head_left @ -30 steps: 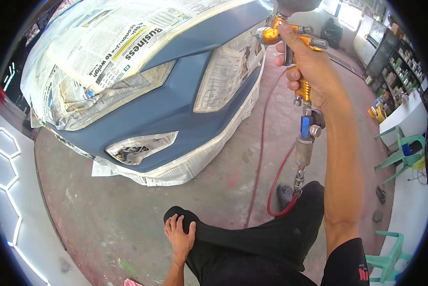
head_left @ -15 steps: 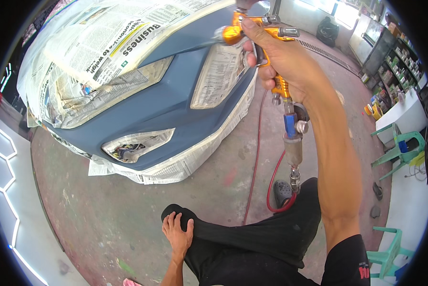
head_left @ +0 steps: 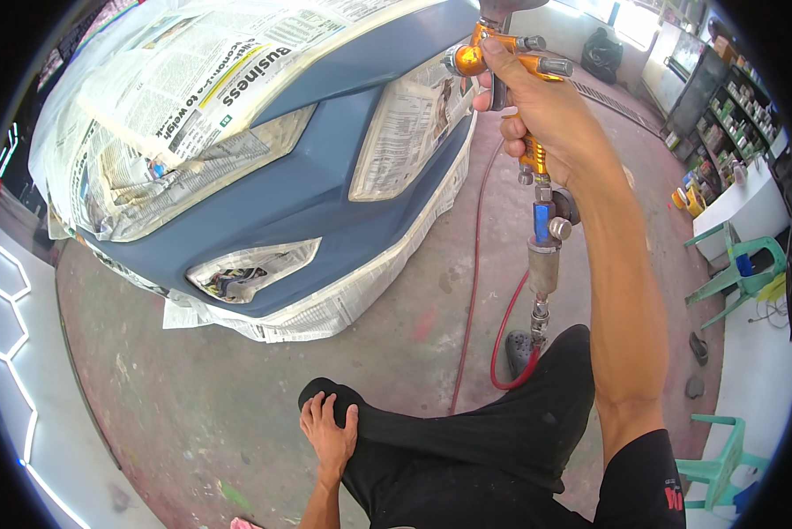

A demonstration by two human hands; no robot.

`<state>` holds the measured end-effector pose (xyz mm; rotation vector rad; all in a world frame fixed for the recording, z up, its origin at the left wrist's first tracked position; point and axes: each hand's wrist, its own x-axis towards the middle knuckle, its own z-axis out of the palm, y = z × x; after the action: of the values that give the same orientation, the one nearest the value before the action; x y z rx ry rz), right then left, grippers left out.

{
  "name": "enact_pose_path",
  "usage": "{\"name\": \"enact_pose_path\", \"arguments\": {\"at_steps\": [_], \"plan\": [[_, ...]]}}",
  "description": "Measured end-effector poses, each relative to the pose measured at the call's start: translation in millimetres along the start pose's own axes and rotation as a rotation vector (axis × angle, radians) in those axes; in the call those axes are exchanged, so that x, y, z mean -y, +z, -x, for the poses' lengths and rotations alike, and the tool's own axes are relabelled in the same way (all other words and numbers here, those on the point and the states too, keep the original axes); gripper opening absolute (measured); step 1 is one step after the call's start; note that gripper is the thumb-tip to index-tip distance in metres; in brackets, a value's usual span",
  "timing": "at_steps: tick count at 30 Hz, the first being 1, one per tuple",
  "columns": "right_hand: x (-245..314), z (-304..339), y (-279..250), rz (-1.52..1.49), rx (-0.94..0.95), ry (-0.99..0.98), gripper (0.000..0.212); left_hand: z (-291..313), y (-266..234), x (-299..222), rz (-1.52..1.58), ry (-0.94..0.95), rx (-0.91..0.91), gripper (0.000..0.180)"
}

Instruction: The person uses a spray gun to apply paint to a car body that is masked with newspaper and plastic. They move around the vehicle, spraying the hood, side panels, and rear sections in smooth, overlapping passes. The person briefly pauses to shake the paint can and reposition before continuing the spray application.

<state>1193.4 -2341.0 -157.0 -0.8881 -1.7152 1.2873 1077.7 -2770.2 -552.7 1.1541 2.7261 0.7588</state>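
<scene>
My right hand (head_left: 546, 106) is wrapped round the grip of an orange spray gun (head_left: 473, 58), held up near the top of the view. Its nozzle points left toward a blue-grey car bumper (head_left: 325, 167), apart from the surface. The gun's cup is partly cut off by the upper edge. Below the grip hang a blue-marked fitting and a filter bowl (head_left: 543, 269), joined to a red air hose (head_left: 495, 357). My left hand (head_left: 331, 432) lies on my left knee with fingers spread, holding nothing.
Newspaper masking (head_left: 220, 79) covers the hood, lights and lower edge of the bumper. The red hose runs across the stained concrete floor (head_left: 387, 370). Green plastic chairs (head_left: 744, 273) and a shelf of cans (head_left: 744, 115) stand at right; a black bag (head_left: 601, 55) sits at the back.
My right hand and the spray gun have shifted a little to the right, away from the bumper. Faint mist at the nozzle no longer shows. My left hand stays put.
</scene>
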Motion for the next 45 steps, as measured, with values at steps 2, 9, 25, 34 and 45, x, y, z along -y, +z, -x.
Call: {"name": "enact_pose_path", "arguments": {"at_steps": [2, 9, 25, 34, 45], "plan": [[0, -3, 0, 0.019, -0.013, 0.016, 0.064, 0, 1, 1, -0.003, 0.005, -0.004, 0.052], [18, 17, 16, -0.083, 0.198, 0.056, 0.059, -1, 0, 1, -0.015, 0.007, -0.001, 0.053], [-2, -10, 9, -0.032, -0.033, 0.019, 0.064, -2, 2, 0, -0.005, 0.002, 0.006, 0.053], [21, 27, 42, -0.140, 0.323, 0.091, 0.060, -2, 2, 0, -0.023, -0.010, 0.001, 0.053], [-90, 92, 61, -0.437, 0.054, 0.054, 0.054, 1, 4, 8, -0.036, -0.023, -0.025, 0.053]]}}
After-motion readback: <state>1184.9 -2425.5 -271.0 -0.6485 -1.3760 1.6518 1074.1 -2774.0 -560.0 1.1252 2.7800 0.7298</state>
